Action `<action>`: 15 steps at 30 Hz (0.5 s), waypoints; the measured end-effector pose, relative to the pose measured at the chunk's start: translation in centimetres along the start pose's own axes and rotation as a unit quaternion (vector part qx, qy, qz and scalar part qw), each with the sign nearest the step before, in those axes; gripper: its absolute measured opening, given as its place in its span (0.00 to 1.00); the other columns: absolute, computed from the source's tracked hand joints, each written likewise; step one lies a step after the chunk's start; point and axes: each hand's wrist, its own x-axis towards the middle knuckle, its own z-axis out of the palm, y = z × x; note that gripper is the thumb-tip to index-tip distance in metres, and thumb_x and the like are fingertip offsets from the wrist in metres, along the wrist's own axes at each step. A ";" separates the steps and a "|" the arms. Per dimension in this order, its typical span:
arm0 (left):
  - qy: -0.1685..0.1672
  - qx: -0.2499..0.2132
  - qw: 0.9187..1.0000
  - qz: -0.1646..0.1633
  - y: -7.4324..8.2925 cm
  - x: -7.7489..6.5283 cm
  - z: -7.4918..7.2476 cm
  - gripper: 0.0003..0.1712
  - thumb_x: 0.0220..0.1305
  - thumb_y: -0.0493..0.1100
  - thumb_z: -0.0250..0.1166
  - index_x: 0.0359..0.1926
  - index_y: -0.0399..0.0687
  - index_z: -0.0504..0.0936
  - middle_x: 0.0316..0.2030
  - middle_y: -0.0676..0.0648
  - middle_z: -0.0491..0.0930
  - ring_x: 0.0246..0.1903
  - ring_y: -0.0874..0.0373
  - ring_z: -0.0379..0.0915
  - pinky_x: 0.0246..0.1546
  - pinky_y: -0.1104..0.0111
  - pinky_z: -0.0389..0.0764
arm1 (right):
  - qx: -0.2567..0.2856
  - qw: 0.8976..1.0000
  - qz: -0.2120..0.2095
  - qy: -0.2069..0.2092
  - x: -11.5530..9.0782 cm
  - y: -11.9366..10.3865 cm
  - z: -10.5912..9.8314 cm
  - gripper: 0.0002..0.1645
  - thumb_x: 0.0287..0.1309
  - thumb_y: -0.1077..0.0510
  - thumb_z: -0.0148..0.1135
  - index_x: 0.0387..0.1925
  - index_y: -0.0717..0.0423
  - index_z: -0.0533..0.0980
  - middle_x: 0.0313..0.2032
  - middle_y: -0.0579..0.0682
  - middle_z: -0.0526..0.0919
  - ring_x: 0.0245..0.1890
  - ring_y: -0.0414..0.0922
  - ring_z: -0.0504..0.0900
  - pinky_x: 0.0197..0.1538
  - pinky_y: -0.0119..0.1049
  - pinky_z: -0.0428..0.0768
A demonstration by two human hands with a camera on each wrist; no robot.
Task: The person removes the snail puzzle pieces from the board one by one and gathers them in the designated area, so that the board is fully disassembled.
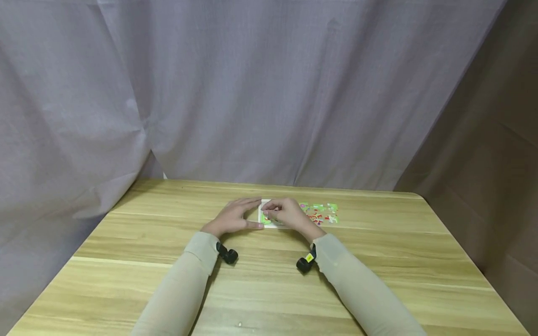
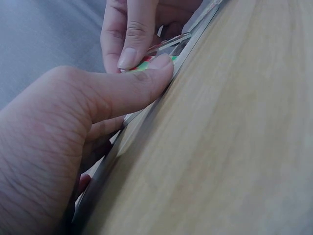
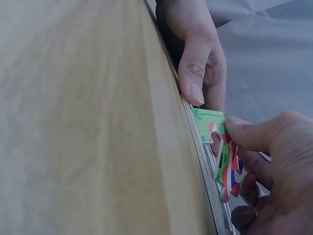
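A white-edged puzzle tray [image 1: 259, 215] lies on the table between both hands. At its left end, my left hand [image 1: 232, 217] has its fingers extended toward the far corner and its thumb against the near corner. My right hand [image 1: 291, 215] reaches over the tray, thumb and fingers pinching a puzzle piece [image 3: 225, 166] of green, red and blue. This piece stands tilted in the right wrist view. A green puzzle piece [image 3: 208, 120] is beside it at the tray's corner, close to the left thumb [image 2: 159, 66].
Several loose puzzle pieces [image 1: 332, 218] in green, red and white are spread on the wooden table [image 1: 269, 289] to the right of the tray. A grey curtain [image 1: 269, 93] hangs behind the table's far edge, and a darker one [image 1: 483, 163] hangs at the right.
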 end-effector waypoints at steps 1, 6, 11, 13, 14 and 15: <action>0.000 0.000 1.000 0.000 0.0 0.0 0.0 0.54 0.71 0.67 0.73 0.87 0.48 0.66 0.88 0.43 0.64 0.87 0.37 0.57 0.89 0.33 0.52 | 0.004 1.000 0.002 0.004 0.0 0.0 0.0 0.10 0.74 0.56 0.73 0.50 0.55 0.93 0.46 0.54 0.96 0.35 0.39 0.80 0.41 0.32 0.78; -0.002 -0.002 1.000 -0.002 0.1 0.0 0.1 0.54 0.71 0.67 0.73 0.88 0.48 0.66 0.88 0.43 0.64 0.88 0.37 0.57 0.89 0.33 0.51 | 0.026 0.999 0.006 0.020 0.1 0.1 0.2 0.10 0.74 0.56 0.75 0.50 0.57 0.93 0.45 0.54 0.96 0.32 0.38 0.78 0.37 0.30 0.76; 0.002 -0.005 1.000 -0.004 0.2 0.0 -0.1 0.54 0.71 0.66 0.73 0.87 0.48 0.67 0.87 0.43 0.64 0.88 0.37 0.57 0.89 0.33 0.51 | 0.047 0.998 0.006 0.034 0.0 0.2 0.1 0.12 0.74 0.55 0.75 0.51 0.56 0.93 0.43 0.53 0.96 0.32 0.39 0.77 0.36 0.30 0.75; 0.002 -0.002 1.000 -0.004 0.3 0.0 -0.1 0.54 0.71 0.66 0.73 0.87 0.48 0.67 0.87 0.43 0.64 0.87 0.37 0.58 0.89 0.34 0.52 | 0.050 0.998 0.007 0.037 0.0 0.2 0.1 0.12 0.74 0.54 0.75 0.52 0.55 0.93 0.43 0.52 0.95 0.32 0.40 0.76 0.35 0.29 0.75; 0.001 -0.001 1.000 -0.004 0.3 0.0 -0.1 0.54 0.71 0.66 0.73 0.87 0.48 0.67 0.87 0.43 0.64 0.87 0.37 0.58 0.89 0.34 0.52 | 0.050 0.998 0.007 0.038 0.0 0.2 0.0 0.12 0.74 0.54 0.75 0.52 0.55 0.93 0.43 0.52 0.95 0.32 0.40 0.76 0.34 0.29 0.74; 0.001 0.000 1.000 -0.004 0.3 0.0 -0.1 0.54 0.71 0.66 0.73 0.87 0.48 0.67 0.87 0.43 0.64 0.87 0.37 0.58 0.89 0.34 0.52 | 0.049 0.998 0.007 0.039 -0.1 0.2 0.0 0.12 0.74 0.54 0.75 0.52 0.55 0.93 0.43 0.52 0.95 0.31 0.40 0.76 0.33 0.29 0.74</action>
